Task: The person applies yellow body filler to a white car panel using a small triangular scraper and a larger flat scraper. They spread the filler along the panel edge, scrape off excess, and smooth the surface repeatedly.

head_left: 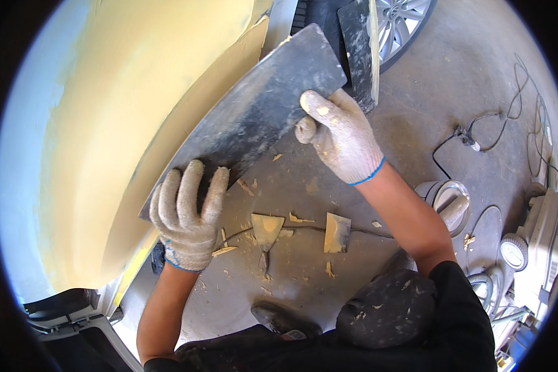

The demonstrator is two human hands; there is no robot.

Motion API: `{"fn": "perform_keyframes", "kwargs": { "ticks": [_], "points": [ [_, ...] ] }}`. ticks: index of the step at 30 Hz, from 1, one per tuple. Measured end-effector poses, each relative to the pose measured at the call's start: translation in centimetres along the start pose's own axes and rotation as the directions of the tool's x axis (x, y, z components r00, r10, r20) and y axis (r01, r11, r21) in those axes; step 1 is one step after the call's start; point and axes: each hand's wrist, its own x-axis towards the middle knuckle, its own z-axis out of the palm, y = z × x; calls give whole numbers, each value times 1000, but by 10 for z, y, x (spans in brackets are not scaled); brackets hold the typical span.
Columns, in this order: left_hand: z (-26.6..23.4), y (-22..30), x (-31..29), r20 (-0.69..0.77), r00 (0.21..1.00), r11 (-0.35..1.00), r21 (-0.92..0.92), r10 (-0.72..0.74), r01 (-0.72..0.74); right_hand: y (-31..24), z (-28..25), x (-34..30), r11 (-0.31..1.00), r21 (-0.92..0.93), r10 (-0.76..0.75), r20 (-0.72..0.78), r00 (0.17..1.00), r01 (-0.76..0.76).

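A long, dark, flexible filler spreader slants across the middle, its long edge along a car body panel coated with pale yellow filler. My left hand, in a knitted glove, holds the spreader's lower end, its fingers laid over the dark face. At the upper right end, my right hand, gloved too, grips the spreader with the thumb on its face; the other fingertips are mostly hidden behind it. The spreader covers part of the panel's edge. Yellow filler spots mark the right glove.
On the floor lie a small putty knife, a square scraper blade and dried filler scraps. A round tin, a cable and a wheeled machine stand or lie to the right. Beyond is a car wheel.
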Motion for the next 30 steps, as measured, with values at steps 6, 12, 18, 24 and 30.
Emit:
{"fn": "perform_keyframes", "kwargs": {
  "ticks": [6,12,18,24,30],
  "points": [
    [-13,-29,-7,58,998,999,32,29,-31,16,22,14,999,40,17,72,997,-20],
    [-13,-35,-8,60,998,998,46,28,-31,20,24,20,998,53,17,101,995,-22],
    [-8,-35,-9,70,997,999,45,24,-27,19,24,25,999,33,0,113,994,-3],
    [-2,-34,-10,78,997,999,32,16,-19,23,23,26,1000,8,8,82,997,-8],
    [-8,-28,-15,66,998,1000,-8,18,-18,23,22,14,998,39,47,32,998,-48]
  ]
}}
